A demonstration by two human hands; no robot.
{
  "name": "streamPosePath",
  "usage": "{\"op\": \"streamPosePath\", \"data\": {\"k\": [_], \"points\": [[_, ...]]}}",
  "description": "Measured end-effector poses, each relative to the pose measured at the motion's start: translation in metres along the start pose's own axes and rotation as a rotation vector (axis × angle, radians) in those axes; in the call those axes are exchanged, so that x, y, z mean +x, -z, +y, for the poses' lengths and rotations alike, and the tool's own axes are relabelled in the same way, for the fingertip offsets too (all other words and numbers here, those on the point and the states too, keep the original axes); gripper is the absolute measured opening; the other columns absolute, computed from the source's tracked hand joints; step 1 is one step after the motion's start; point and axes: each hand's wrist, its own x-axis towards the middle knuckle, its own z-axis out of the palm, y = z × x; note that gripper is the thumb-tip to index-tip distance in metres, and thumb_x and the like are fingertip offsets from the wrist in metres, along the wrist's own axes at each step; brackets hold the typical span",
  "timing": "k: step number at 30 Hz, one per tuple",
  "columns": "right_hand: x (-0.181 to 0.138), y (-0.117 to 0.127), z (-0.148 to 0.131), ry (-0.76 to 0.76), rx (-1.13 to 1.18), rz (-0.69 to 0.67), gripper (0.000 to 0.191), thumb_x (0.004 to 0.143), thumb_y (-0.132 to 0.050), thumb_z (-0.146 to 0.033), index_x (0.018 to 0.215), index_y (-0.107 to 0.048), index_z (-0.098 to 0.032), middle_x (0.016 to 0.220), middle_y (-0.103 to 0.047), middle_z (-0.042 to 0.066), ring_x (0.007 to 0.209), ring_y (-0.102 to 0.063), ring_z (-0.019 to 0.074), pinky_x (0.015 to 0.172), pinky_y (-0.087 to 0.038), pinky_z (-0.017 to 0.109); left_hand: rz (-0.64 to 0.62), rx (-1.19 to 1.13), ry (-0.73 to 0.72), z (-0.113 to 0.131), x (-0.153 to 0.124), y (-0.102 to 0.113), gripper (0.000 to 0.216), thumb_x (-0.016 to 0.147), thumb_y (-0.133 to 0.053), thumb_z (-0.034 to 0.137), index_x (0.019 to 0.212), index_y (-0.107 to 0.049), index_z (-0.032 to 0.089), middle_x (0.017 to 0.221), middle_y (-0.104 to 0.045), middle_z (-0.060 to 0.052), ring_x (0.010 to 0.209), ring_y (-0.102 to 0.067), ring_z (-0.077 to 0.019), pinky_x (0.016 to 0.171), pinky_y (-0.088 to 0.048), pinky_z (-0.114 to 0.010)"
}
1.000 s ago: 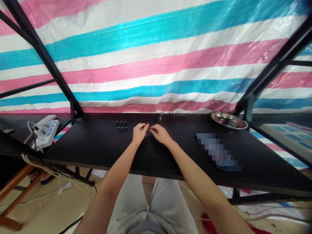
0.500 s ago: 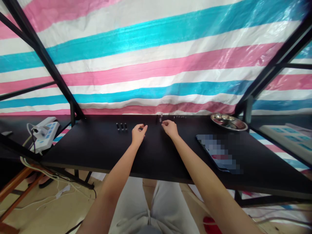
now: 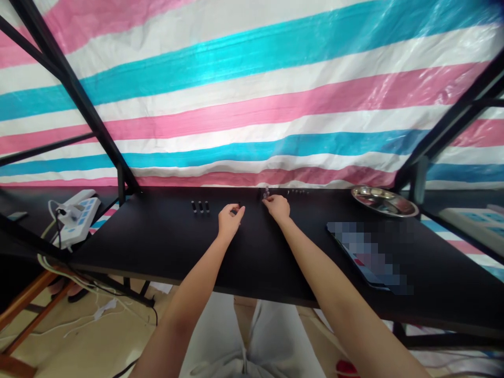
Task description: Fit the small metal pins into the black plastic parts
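My left hand (image 3: pixel 230 220) is closed in a pinch above the black table, with a small dark piece (image 3: pixel 239 203) showing at its fingertips. Its exact kind is too small to tell. My right hand (image 3: pixel 277 208) reaches toward the table's back edge, its thumb and fingers pressed together. Right at those fingertips are small clear pieces (image 3: pixel 266 191); whether one is held I cannot make out. Left of my left hand, three short black cylinders with pale ends (image 3: pixel 200 207) stand in a row. Several tiny clear bits (image 3: pixel 299 191) lie along the back edge, right of my right hand.
A round shiny metal tray (image 3: pixel 384 201) sits at the back right of the black table (image 3: pixel 271 262). In front of it lies a flat, blurred-out device (image 3: pixel 364 257). A white power strip (image 3: pixel 81 220) is on the left. Black frame posts and a striped sheet (image 3: pixel 252 115) stand behind.
The view has shifted slightly, so the things on the table appear a little further right. My right hand has come closer to the clear pieces. My left hand keeps its pinch.
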Motion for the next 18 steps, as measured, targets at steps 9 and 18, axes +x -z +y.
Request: {"op": "streamPosePath", "data": {"k": [9,18], "points": [[0.004,-0.005,0.006,0.049,-0.014,0.005,0.026,0.075,-0.056,-0.038,0.088,-0.069,-0.020,0.087,-0.069,0.007,0.084,-0.062,0.0217,0.072,-0.043,0.029,-0.059,0.157,-0.105,0.002,0.020,-0.020,0.011,0.068,-0.062,0.025,0.072,-0.064,0.015,0.067,-0.060,-0.001,0.054,-0.047,-0.0086,0.060,-0.042,-0.024],[0.004,-0.002,0.006,0.067,-0.011,0.003,0.022,0.075,-0.057,-0.036,0.084,-0.069,-0.021,0.083,-0.069,0.006,0.081,-0.062,0.0205,0.071,-0.043,0.029,-0.107,0.395,-0.148,-0.016,0.056,-0.069,0.006,0.068,-0.064,0.023,0.066,-0.065,0.017,0.071,-0.058,-0.003,0.063,-0.050,-0.0131,0.069,-0.043,-0.028]]}}
